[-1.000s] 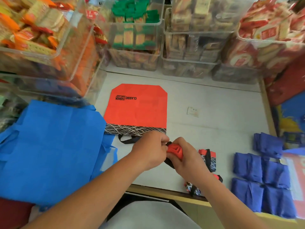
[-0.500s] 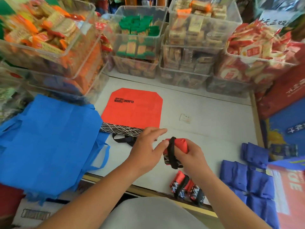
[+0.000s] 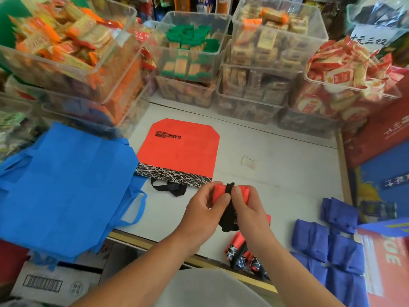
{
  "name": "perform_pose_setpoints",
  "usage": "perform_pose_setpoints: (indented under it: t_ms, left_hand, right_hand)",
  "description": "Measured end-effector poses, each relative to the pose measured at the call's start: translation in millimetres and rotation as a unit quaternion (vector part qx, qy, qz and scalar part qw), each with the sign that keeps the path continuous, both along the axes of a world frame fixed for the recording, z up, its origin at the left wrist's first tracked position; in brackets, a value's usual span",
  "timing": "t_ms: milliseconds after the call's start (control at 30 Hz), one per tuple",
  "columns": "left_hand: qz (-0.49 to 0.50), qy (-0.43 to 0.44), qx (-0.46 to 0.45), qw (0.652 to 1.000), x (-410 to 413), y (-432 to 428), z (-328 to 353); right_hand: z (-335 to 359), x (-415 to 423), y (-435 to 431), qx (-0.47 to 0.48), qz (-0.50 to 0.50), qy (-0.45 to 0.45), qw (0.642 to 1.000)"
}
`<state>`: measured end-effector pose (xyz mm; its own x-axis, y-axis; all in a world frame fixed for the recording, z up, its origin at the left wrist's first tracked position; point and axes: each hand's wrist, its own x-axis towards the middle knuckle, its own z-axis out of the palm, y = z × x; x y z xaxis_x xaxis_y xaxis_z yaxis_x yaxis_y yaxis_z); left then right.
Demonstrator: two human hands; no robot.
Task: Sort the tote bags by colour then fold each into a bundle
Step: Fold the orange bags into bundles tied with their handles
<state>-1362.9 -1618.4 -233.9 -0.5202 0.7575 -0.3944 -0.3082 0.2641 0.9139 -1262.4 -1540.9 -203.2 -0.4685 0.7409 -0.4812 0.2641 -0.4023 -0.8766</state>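
Left hand (image 3: 202, 210) back on bundle (image 3: 218, 192), tote (image 3: 181, 154) beyond

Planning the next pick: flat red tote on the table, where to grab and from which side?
Probably the black straps at its near edge, from the person's side: the red tote lies flat, and only the straps stick out past the patterned hem.

Left hand (image 3: 203, 214), right hand (image 3: 250, 210): curled, thumbs together
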Motion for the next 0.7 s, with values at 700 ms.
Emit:
perform_pose_setpoints:
  t_ms: [700]
  left_hand:
    - [-0.101,0.051,-0.082,0.990,20.2,7.2,-11.7]
  right_hand:
    - [-29.2,12.0,15.3,-0.034,-0.024,-0.007,0.999]
